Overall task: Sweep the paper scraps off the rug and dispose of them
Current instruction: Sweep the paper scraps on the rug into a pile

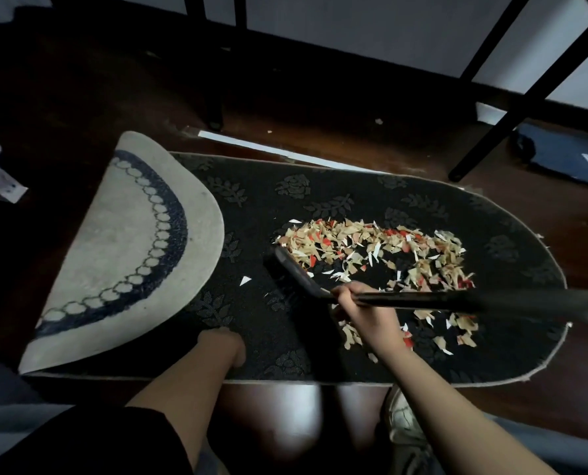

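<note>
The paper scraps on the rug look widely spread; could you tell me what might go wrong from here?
1. The paper scraps lie in a loose ring, with more past the right hand; a broad stroke of the brush may scatter them onto the floor.
2. One white scrap lies apart and may be missed.
3. The rug is folded over at its left end; scraps could slip under the flap.

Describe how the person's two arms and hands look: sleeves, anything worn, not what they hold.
Both forearms are bare. The left hand and right hand show no gloves, rings, watch or bracelet that can be seen. A dark, black-looking short sleeve covers the left upper arm. On the right arm no sleeve comes into view.
</note>
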`<state>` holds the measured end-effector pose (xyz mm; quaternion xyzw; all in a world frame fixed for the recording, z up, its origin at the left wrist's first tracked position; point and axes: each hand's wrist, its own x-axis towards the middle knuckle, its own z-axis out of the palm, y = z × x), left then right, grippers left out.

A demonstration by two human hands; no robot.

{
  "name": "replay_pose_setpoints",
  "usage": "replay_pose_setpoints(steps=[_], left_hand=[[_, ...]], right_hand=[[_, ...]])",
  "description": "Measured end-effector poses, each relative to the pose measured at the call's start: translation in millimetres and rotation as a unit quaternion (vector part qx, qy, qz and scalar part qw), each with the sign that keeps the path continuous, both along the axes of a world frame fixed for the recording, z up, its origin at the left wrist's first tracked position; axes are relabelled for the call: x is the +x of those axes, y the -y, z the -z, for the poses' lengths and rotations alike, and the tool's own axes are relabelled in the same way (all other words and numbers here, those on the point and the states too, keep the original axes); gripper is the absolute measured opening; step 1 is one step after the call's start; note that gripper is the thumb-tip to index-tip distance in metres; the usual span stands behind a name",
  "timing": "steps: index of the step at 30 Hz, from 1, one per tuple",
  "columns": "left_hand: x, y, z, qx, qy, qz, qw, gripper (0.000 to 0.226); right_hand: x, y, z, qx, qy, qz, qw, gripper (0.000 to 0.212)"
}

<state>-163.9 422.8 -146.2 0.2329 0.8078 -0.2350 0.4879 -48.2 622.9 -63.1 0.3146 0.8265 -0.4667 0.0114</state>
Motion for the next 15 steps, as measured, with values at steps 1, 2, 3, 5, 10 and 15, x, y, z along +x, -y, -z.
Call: replay_pose_setpoints(steps=[1,2,3,5,10,15], left_hand=[[-0.1,-0.5,-0.7,0.002,-0.001,0.0,1.0,0.059],[-0.5,-1.3,-1.4,0.005,-0.002,-0.001,1.0,0.059],[-0.5,-1.4,-1.3,0.007,-0.004,-0.002,1.0,0.058],[0.1,-2.4,-1.0,0.007,-0.003,-0.004,1.0,0.058],[1.5,-3.8,-8.5,0.018,-0.006,-0.009,1.0,0.056],[-2.6,5.9,-8.7,0.01,0.001,-0.017,1.0,0.059]], right_hand=[[2.5,-3.0,-6.4,-0.011,-0.017,0.009,1.0,0.022],[4.3,-5.8,-11.2,-0.03,-0.029,0.019,0.999,0.022],[5.1,-6.2,-17.3,-0.043,-0.034,0.018,0.998,0.021],[5.2,-2.3,-22.1,-0.029,-0.009,-0.012,0.999,0.02],[-6.7,31.5,-6.4,0.034,0.047,-0.148,0.987,0.017],[-20.7,35.4,5.5,0.08,0.052,-0.111,0.989,0.027]])
